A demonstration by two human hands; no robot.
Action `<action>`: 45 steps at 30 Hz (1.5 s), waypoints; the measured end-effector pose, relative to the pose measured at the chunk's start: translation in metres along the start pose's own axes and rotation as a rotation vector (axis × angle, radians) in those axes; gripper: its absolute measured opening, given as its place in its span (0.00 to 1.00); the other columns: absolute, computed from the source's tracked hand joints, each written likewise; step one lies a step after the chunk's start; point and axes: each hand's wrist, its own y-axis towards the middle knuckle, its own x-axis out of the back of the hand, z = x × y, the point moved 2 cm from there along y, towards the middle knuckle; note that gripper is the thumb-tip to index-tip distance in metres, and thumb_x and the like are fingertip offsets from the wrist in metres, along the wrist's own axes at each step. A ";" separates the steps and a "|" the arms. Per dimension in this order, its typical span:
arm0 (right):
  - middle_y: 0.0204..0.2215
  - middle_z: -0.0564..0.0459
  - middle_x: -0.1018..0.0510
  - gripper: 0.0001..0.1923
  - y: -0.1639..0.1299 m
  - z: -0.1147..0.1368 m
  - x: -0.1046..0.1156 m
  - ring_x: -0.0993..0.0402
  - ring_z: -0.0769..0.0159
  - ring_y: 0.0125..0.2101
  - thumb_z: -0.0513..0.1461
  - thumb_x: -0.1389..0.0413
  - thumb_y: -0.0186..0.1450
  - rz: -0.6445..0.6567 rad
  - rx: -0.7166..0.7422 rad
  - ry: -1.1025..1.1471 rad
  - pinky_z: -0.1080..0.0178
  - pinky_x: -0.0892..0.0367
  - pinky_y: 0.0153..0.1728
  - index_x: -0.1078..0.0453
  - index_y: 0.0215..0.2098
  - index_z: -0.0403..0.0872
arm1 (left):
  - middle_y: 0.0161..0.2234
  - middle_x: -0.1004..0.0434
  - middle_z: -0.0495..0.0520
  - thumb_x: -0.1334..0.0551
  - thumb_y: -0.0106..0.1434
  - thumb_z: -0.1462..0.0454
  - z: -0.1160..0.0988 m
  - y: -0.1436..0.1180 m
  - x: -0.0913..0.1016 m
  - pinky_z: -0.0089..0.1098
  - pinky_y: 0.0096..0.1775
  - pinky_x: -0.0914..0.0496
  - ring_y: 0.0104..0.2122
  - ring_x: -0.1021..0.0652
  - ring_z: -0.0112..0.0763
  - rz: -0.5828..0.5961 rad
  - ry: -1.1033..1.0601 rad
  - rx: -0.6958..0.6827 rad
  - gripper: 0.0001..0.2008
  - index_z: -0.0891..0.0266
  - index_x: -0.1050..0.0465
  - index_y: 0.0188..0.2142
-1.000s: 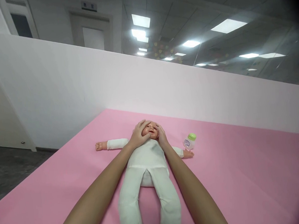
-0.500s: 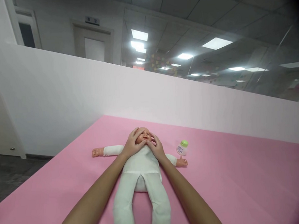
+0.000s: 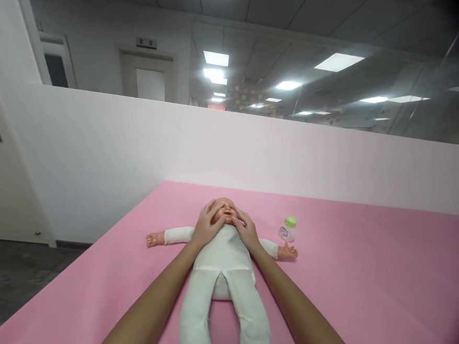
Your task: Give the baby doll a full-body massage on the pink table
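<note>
Both hands, left hand (image 3: 206,224) and right hand (image 3: 246,230), cup the doll (image 3: 223,251) head, seemingly pressing its cheeks.

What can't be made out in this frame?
Head view only:
- Doll: the feet run off the bottom edge; the cheeks are covered by the left hand and right hand.
- Bottle: the label print is too small to read.
- Palms: pressed to the doll's head, so how firmly they press cannot be told.
- Sign over the far door: too small to read.
- Right edge of the pink mat: lost in the dark lens corner.
</note>
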 end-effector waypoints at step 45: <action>0.62 0.44 0.26 0.30 0.001 -0.008 0.004 0.25 0.51 0.57 0.51 0.39 0.66 0.006 -0.019 -0.068 0.47 0.28 0.59 0.29 0.63 0.52 | 0.66 0.35 0.57 0.38 0.70 0.53 0.005 0.004 -0.005 0.51 0.68 0.39 0.67 0.35 0.48 -0.038 0.074 -0.067 0.23 0.48 0.29 0.63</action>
